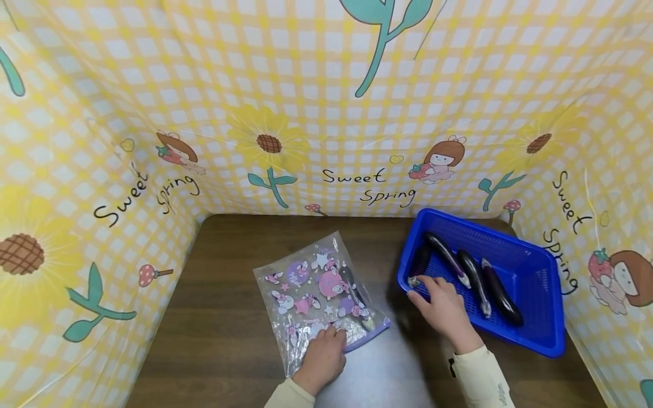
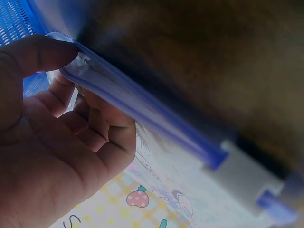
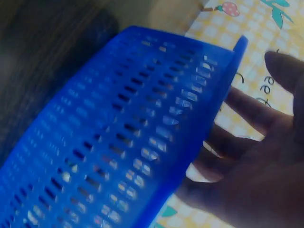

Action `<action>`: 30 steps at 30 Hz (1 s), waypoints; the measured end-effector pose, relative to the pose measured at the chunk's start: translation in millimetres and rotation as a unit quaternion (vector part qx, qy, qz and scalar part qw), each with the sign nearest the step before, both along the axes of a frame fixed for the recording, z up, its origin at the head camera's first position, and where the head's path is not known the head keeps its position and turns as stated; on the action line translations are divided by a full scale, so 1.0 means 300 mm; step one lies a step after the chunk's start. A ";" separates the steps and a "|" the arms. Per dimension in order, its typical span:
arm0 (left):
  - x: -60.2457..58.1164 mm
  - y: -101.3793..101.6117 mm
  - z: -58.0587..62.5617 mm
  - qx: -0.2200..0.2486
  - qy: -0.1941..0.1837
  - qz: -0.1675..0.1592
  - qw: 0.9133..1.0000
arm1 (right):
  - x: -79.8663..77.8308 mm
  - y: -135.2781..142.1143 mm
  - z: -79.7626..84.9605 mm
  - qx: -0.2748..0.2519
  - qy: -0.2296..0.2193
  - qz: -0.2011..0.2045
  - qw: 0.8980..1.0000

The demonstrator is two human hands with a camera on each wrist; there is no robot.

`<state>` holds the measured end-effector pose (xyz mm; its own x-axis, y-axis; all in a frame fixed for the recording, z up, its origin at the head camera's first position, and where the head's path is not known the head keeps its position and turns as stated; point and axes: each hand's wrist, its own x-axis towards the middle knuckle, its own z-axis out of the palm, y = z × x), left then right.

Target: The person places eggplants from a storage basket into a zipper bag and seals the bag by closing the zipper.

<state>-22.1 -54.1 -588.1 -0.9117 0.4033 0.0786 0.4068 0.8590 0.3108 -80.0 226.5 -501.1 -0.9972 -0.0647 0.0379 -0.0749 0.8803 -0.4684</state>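
A clear zip bag [image 1: 306, 306] with pink and purple cartoon prints lies on the table, its purple zip edge toward the person. My left hand [image 1: 322, 358] pinches that edge between thumb and fingers; the left wrist view shows the bag's mouth [image 2: 156, 123] parted and a white slider [image 2: 242, 178]. Inside the bag shows an eggplant [image 1: 368, 323], partly hidden by the prints. My right hand [image 1: 445, 310] reaches over the near left rim of a blue basket [image 1: 535, 272], fingers extended near the stem of an eggplant [image 1: 419, 262]. The basket's wall hides the fingertips in the right wrist view.
Several more eggplants lie in the basket: one dark one [image 1: 444, 255], another [image 1: 474, 277] and a third [image 1: 502, 294] to the right. A yellow checked cloth [image 1: 326, 141] walls the brown table [image 1: 204, 317] at the back and sides.
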 end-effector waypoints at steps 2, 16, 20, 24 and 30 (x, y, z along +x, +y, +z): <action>0.001 0.001 -0.001 -0.001 0.001 0.000 1.000 | -0.006 -0.011 -0.006 0.008 -0.044 0.003 0.999; -0.006 0.002 -0.011 -0.004 -0.013 -0.001 1.000 | -0.089 -0.017 -0.042 0.026 -0.107 0.061 0.992; -0.006 0.003 -0.006 -0.005 -0.005 -0.001 1.000 | -0.092 -0.009 -0.036 0.014 -0.115 0.064 0.991; -0.003 0.002 0.003 -0.004 -0.002 0.001 1.000 | -0.091 0.003 -0.023 -0.005 -0.115 0.065 0.991; 0.002 0.000 0.012 0.009 0.006 0.000 1.000 | -0.103 0.043 0.022 -0.004 -0.094 0.076 0.993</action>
